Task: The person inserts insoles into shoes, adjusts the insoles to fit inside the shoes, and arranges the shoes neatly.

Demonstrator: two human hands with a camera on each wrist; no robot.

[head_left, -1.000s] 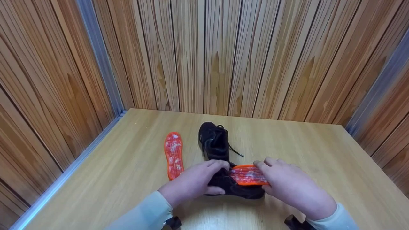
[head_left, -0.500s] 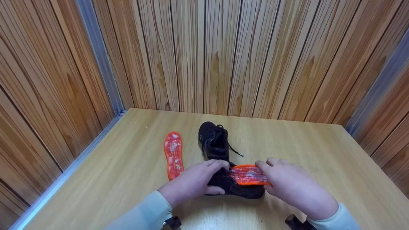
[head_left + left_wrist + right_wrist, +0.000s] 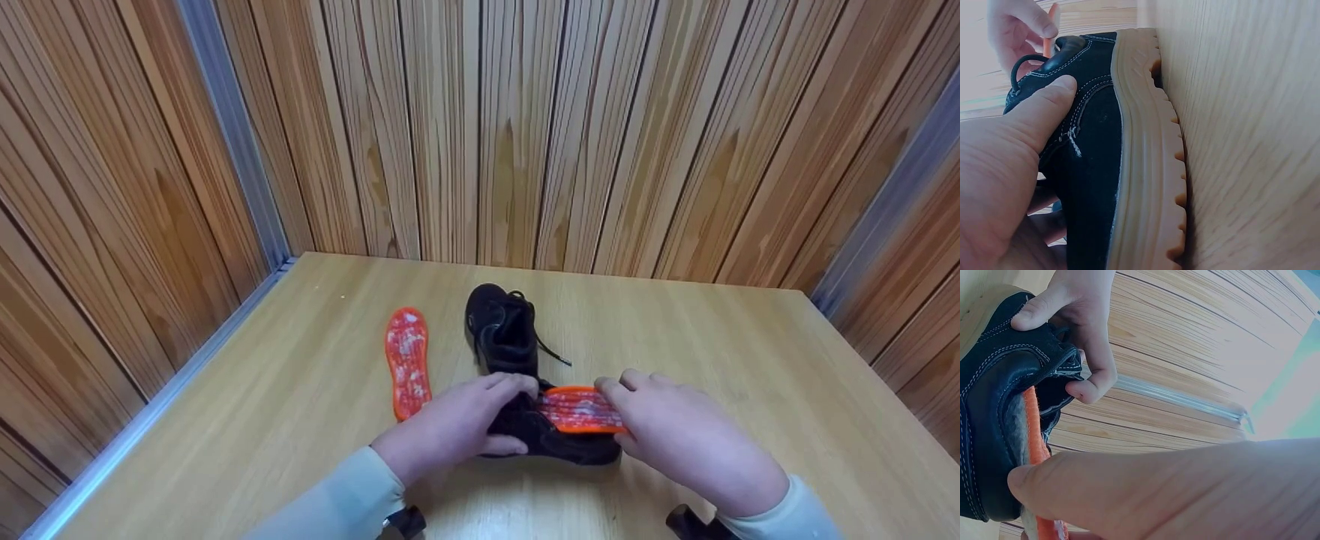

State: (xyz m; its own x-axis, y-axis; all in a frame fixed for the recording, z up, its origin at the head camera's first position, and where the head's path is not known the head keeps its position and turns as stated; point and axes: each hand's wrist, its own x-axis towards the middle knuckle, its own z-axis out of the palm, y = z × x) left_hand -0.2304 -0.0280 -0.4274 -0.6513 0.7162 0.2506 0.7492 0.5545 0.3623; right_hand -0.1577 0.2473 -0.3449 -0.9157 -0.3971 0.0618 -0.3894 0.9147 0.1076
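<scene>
A black lace-up shoe (image 3: 536,435) with white stitching and a tan lugged sole (image 3: 1148,140) lies crosswise at the table's front. My left hand (image 3: 461,424) grips its front part, thumb on the near side and fingers over the far side. A red-and-white insole with an orange rim (image 3: 577,411) sticks out of the shoe's opening; its front end is hidden inside. My right hand (image 3: 679,427) pinches the insole's outer end. In the right wrist view, the thumb (image 3: 1030,481) lies at the insole's edge, beside the shoe's dark collar and grey fuzzy lining (image 3: 1015,430).
Behind the held shoe stands a second black shoe (image 3: 499,326), toe toward the wall, a lace trailing right. A matching insole (image 3: 409,360) lies flat to the left, close to my left wrist. Wood-panelled walls (image 3: 517,135) enclose the table's back and sides.
Compared with half a second ago, my right hand sits very slightly farther left at the insole's end. The left hand and both shoes hold their places.
</scene>
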